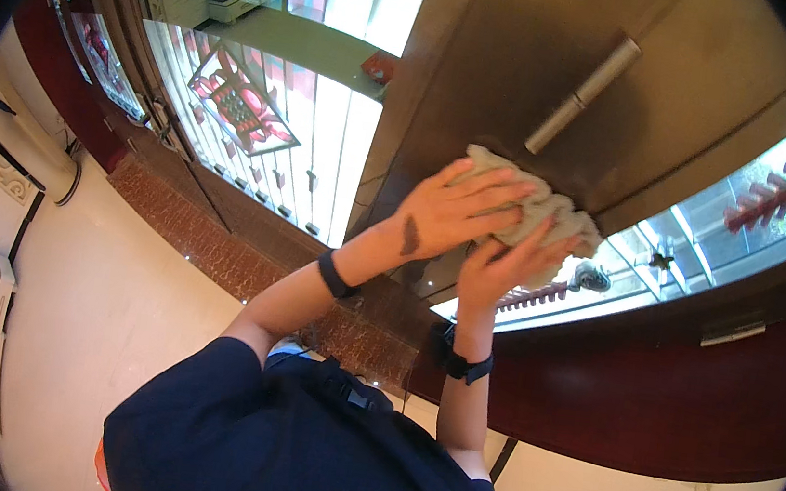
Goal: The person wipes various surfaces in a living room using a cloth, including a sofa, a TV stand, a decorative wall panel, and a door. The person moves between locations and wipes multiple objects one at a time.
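Observation:
A bunched beige cloth [553,209] lies against a brown metal door panel [515,63]. My left hand [451,212] rests spread over the cloth's left part, fingers pointing right. Just below and to the right, my right hand [507,262] presses on its lower edge with bent fingers. Both hands touch the cloth, and its underside is hidden. Directly above it, a cylindrical metal bar [584,96] with a seam across it stands out from the panel.
Left of the panel is a glass pane [332,144] with a patterned decoration [246,101] and reflections. A window [692,236] lies to the right, above a dark red wooden panel [636,404]. A reddish marble strip [199,223] borders the pale floor [103,300].

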{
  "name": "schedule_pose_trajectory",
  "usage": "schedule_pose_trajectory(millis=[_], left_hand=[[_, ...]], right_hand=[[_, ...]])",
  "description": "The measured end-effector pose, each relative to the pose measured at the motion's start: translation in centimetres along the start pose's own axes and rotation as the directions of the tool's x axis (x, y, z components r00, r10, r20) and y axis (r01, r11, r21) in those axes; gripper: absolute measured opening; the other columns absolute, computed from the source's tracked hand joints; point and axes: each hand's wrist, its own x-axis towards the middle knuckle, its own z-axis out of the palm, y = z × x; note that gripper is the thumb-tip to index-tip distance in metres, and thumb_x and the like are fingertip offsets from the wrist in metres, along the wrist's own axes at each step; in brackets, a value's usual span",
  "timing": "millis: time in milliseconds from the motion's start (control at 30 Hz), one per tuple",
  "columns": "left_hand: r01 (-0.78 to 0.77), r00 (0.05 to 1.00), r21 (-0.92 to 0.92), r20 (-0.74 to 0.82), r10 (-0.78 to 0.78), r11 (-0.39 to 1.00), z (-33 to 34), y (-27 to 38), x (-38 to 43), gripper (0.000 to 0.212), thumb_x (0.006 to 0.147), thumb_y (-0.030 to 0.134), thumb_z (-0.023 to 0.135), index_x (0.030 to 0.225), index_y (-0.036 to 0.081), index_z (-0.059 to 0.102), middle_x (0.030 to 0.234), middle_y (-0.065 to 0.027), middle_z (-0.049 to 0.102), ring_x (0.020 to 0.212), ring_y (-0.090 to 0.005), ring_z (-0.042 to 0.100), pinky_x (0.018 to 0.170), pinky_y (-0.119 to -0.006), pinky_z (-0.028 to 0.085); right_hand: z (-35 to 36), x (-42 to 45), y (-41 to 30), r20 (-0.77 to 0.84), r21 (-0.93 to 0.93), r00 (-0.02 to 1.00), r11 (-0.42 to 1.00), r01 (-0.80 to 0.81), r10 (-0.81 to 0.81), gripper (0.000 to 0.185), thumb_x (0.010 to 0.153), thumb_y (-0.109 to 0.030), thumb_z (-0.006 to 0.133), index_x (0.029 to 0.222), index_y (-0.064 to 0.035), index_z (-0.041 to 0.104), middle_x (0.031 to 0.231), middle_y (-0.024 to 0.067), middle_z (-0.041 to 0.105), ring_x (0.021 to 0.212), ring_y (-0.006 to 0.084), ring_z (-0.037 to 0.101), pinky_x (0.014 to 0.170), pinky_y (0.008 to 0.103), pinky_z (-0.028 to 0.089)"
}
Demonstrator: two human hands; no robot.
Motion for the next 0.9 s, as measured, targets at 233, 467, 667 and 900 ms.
schedule_pose_trajectory(millis=[233,467,667,900], left_hand=[[0.084,0.993,0.073,-0.087,-0.078,0.994,-8.1,-9.1,-1.4,0.031,0.077,0.007,0.063,0.108,0.011,0.064,0.142,-0.0089,0.052,0.136,-0.0301,0.044,0.109,-0.051,0.031],[0.334,0.822,-0.12,-0.449,-0.351,0.935,-8.5,-12.5,-1.2,0.04,0.081,0.003,0.058,0.121,-0.001,0.055,0.144,-0.0267,0.042,0.138,-0.0473,0.035,0.113,-0.057,0.023],[0.418,0.75,-0.282,-0.43,-0.503,0.864,-1.5,-7.4,-8.1,0.041,0.095,0.02,0.05,0.127,-0.005,0.051,0.148,-0.0267,0.035,0.141,-0.0466,0.027,0.114,-0.06,0.017],[0.249,0.961,-0.111,-0.099,-0.26,0.962,1.8,-1.0,-4.5,0.038,0.076,0.007,0.065,0.114,0.008,0.063,0.149,-0.0153,0.044,0.139,-0.0394,0.035,0.108,-0.058,0.025]], right_hand=[[7.2,4.5,-9.2,0.024,0.019,0.974,0.974,0.224,-0.225,0.065,0.086,-0.007,0.05,0.149,-0.0033,0.035,0.156,0.0316,0.017,0.145,0.0528,0.014,0.112,0.068,0.011],[8.5,12.6,-16.1,0.093,0.128,0.921,0.922,0.365,-0.377,0.054,0.084,-0.016,0.062,0.138,-0.0173,0.055,0.156,0.0133,0.034,0.144,0.0393,0.03,0.112,0.0615,0.022],[8.5,3.2,-10.3,0.238,0.191,0.869,0.898,0.397,-0.435,0.05,0.083,-0.019,0.065,0.133,-0.0222,0.058,0.153,0.0083,0.039,0.142,0.031,0.035,0.116,0.0496,0.02],[0.7,3.0,0.6,0.105,-0.197,0.941,0.921,0.337,-0.322,0.055,0.076,-0.012,0.064,0.129,-0.0268,0.063,0.153,0.0087,0.041,0.142,0.0347,0.034,0.116,0.052,0.022]])
